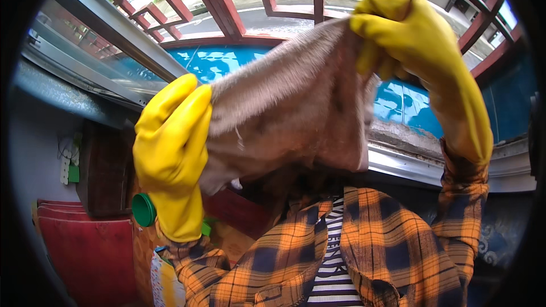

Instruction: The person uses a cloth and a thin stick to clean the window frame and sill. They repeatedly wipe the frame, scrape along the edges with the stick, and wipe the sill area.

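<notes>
A brownish-pink, fuzzy cloth hangs stretched between my two hands, in front of an open window. Both hands wear yellow rubber gloves. My left hand grips the cloth's left edge, lower down. Higher up, my right hand pinches its upper right corner, close to the red window bars. Below my right hand the cloth falls in folds, and its lower part droops toward my chest.
Blue tiles cover the ledge outside the window. A sliding window frame stands at the left, with a white sill track at the right. Lower left are a green round lid, a dark cabinet and red padded panels.
</notes>
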Tool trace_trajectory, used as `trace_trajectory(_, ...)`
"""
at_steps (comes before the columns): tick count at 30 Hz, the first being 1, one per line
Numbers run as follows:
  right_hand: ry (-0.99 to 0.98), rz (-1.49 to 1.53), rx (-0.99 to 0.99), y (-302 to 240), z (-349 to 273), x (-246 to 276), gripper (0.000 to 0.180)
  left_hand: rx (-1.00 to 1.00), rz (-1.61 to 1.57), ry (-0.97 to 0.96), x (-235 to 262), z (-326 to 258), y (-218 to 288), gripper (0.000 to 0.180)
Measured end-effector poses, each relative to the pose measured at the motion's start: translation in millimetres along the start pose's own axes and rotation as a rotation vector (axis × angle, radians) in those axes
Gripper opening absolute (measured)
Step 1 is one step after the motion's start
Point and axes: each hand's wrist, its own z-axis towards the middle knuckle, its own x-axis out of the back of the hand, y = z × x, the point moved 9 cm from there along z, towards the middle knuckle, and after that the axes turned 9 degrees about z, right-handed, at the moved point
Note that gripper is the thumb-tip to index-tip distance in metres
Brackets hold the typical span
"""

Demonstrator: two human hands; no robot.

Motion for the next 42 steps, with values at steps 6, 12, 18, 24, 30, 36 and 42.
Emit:
trace_trajectory(6, -0.03, 0.073, 0.132, 22, 48, -42, 0.032, 0.082, 0.333, -0.037, -83, -62, -18, 0.028)
trace_trajectory(12, -0.356, 0.455, 0.177, 39, 19, -99, 0.029, 0.255, 0.145, 0.054, -105, -103, -29, 0.03)
trace_trajectory(18, -0.62, 0.213, 0.595, 37, 12, -167, 0.034, 0.32, 0.035, -0.075, -90, -116, -25, 0.035)
trace_trajectory(24, -0.956, 0.423, 0.369, 86, 22, -224, 0.043, 0.286, -0.025, -0.115, -86, -143, -6, 0.046)
trace_trajectory(30, -0.948, 0.476, 0.697, 68, 32, -218, 0.048, 0.689, 0.035, -0.079, -81, -190, -12, 0.068)
trace_trajectory(36, -0.837, 1.182, -0.168, 132, 11, -189, 0.053, 1.234, -0.423, 0.103, -112, -267, -15, 0.064)
trace_trajectory(42, -0.939, 0.296, 0.648, 96, 6, -182, 0.047, 0.685, 0.019, -0.347, -87, -200, 15, 0.024)
